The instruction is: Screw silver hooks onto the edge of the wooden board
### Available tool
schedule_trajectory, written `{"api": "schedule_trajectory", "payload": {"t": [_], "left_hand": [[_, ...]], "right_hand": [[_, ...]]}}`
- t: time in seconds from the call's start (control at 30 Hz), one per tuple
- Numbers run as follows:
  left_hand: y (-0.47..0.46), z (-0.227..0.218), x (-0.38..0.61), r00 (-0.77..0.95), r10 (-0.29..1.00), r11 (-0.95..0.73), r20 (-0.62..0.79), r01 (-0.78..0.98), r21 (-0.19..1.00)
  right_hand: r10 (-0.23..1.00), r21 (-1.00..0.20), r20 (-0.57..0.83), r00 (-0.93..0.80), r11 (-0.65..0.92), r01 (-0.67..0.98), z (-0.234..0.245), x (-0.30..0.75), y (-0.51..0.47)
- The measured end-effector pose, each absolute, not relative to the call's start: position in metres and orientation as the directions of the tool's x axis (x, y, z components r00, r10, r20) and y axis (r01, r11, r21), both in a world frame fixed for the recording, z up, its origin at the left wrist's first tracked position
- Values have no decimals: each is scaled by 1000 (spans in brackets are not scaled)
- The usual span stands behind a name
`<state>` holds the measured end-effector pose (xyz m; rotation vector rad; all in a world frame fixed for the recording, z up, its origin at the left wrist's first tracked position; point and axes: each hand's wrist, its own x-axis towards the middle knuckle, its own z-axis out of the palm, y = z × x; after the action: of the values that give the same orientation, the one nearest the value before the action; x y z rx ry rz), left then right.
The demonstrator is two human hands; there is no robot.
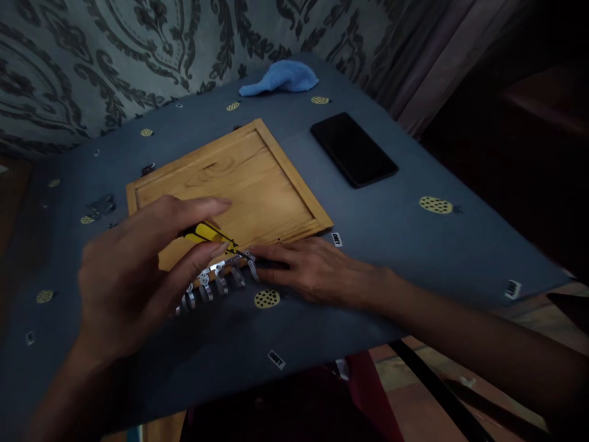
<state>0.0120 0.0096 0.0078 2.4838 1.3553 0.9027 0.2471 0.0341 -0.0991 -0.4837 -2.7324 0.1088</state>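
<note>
We find a blue printed tablecloth (pixel 414 258) beneath a framed wooden panel (pixel 243 190), with a hook rail (pixel 218 268) along its near edge. The left hand (pixel 133 264) holds a yellow-and-black screwdriver (pixel 210 234) between thumb and fingers; the right hand (pixel 317 270) has its fingertips at the rail's end, their grip undetermined. We judge the driver is best held in line, under light pressure, the rail steadied. The panel's raised frame encloses grained wood, tray-like.
</note>
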Motion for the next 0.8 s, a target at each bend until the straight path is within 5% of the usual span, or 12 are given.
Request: {"api": "schedule_trajectory", "payload": {"t": [0.2,0.5,0.8], "left_hand": [[9,9,12,360,860,-503,361,717,483],[13,2,18,451,693,-667,562,697,264],[8,-1,15,330,793,-571,511,696,436]], "right_hand": [[340,-171,345,-875,939,297,-99,248,35],[339,-134,333,-880,941,311,-101,247,36],[295,-88,317,-901,956,281,-105,247,40]]}}
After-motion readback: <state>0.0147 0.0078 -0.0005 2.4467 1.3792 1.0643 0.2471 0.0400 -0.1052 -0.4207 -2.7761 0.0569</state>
